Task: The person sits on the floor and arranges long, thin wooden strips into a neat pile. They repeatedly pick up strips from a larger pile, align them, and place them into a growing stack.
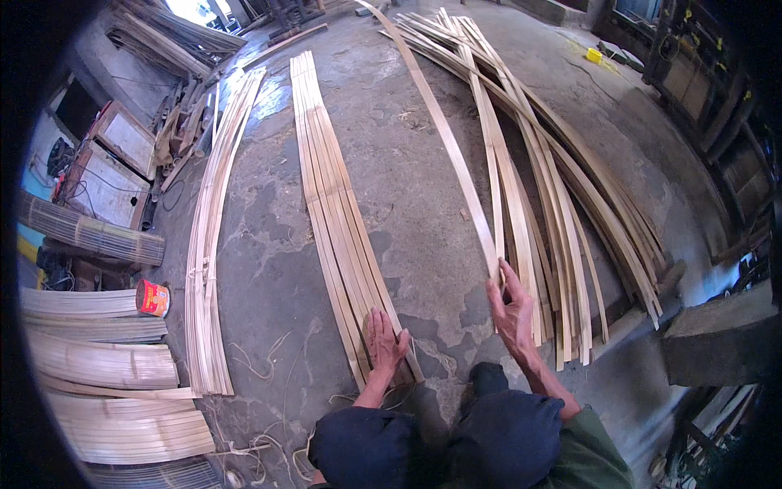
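Observation:
Several long, pale bamboo strips (338, 208) lie side by side in a flat row on the concrete floor ahead of me. My left hand (384, 342) rests on the near end of this row, fingers stretched out over the strips and thumb at the right edge. Off to the right, my right hand (513, 310) pinches the near end of a single bamboo strip (450, 140), which runs far forward and curves away to the left. Beside that hand, a loose, crossing pile of bamboo strips (541, 155) is fanned out.
A tied bundle of strips (213, 220) lies left of the row. Stacked slats (114, 367) and a red tin (152, 298) sit at the far left. Cord scraps (267, 359) litter the floor near my knees. A yellow container (594, 55) stands at the back right.

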Motion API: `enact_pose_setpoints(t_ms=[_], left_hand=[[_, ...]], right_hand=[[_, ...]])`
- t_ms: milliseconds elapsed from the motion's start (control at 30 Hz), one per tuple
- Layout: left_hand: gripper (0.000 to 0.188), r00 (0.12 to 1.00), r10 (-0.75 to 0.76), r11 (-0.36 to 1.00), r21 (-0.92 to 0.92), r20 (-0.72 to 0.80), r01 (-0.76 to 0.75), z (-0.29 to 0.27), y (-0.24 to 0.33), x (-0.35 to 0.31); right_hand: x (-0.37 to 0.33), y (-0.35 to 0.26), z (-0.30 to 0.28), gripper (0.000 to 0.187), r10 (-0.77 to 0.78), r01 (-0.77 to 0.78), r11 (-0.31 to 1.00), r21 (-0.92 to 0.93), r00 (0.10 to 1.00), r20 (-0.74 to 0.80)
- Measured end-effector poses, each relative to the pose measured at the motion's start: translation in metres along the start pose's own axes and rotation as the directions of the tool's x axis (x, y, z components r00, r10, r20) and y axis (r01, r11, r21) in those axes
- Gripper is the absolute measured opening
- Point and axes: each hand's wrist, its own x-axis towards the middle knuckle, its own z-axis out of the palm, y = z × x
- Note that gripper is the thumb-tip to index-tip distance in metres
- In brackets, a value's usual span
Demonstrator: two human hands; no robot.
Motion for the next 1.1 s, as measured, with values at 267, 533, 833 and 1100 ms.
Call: enact_pose_setpoints(t_ms=[267,533,833,1100], left_hand=[[0.07,0.993,-0.108,0.983,-0.145,0.048,0.114,-0.014,0.008,0.006],[0.066,0.982,-0.188,0.957,-0.228,-0.025,0.177,-0.005,0.008,0.005],[0.066,0.964,-0.264,0.909,-0.325,0.039,0.262,-0.022,0.027,0.012],[0.064,0.924,-0.251,0.474,-0.796,0.288,0.377,-0.004,0.077,0.022]], right_hand=[[0.016,0.021,-0.013,0.047,0.042,-0.049,0.996,-0.077,0.995,-0.087],[0.025,0.042,-0.013,0.048,0.142,-0.157,0.981,-0.11,0.981,-0.129],[0.02,0.086,-0.027,0.048,0.112,-0.135,0.915,-0.381,0.99,-0.081],[-0.044,0.107,0.058,0.047,0.275,-0.323,0.946,0.034,0.853,0.444]])
